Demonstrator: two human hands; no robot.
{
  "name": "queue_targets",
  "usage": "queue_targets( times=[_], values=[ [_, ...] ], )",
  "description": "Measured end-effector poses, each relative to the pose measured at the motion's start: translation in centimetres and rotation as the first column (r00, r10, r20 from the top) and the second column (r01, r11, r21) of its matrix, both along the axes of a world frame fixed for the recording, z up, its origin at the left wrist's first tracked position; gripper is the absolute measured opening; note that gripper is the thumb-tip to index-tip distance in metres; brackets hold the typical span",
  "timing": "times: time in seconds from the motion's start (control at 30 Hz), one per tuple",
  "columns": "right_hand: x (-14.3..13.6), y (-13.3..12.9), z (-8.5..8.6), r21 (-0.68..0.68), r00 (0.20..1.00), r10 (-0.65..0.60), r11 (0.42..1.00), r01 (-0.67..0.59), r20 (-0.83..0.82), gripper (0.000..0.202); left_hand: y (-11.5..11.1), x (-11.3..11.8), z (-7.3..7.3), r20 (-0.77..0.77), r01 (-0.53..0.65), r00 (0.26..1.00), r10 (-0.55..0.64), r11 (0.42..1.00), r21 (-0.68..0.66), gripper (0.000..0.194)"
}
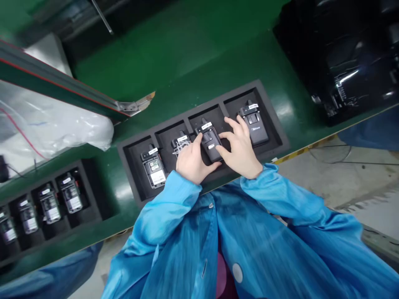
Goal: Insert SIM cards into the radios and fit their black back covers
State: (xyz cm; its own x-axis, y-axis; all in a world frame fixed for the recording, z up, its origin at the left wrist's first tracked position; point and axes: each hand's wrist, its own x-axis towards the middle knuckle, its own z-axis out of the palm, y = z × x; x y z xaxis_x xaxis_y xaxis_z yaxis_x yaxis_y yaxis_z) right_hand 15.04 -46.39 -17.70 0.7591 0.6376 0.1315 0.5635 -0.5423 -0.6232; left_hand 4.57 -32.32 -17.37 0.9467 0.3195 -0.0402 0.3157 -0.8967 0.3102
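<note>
A black handheld radio, back side up with a white label near its stubby top, lies in the third compartment of a dark foam tray. My left hand grips its left edge, the index finger near the top and the thumb by the lower end. From the right, my right hand pinches its side with thumb and fingers. Partly behind my left hand is another radio with a pale coiled cord on it. The leftmost radio shows an uncovered battery bay. The rightmost radio has its back cover on.
To the left, a second foam tray holds several radios with their backs uncovered. Both trays rest on a green bench. Clear plastic wrapping and a metal rail are at the far left. Glossy black sheeting covers the right end.
</note>
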Motion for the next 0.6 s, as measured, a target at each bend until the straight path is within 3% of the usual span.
queue_targets(
  times=[0.13,0.3,0.5,0.6],
  values=[
    [-0.9,0.5,0.1,0.086,0.998,0.003,0.996,0.002,-0.059,0.032,0.4,-1.0,-0.5,0.07,-0.024,0.997,0.028,0.998,-0.05,0.103],
    [-1.8,0.2,1.3,0.096,0.996,0.041,0.995,-0.034,-0.081,0.039,0.3,-1.4,0.2,0.073,-0.029,0.997,0.037,0.994,-0.105,0.093],
    [-1.6,0.7,3.0,-0.018,0.951,0.021,0.999,-0.028,-0.309,0.039,0.3,-1.4,0.8,0.055,-0.051,0.997,0.058,0.991,-0.127,0.089],
    [-1.3,1.9,3.5,-0.1,0.941,-0.02,0.995,-0.015,-0.339,0.043,0.2,-1.4,0.6,0.052,-0.05,0.997,0.057,0.99,-0.129,0.091]
  ],
)
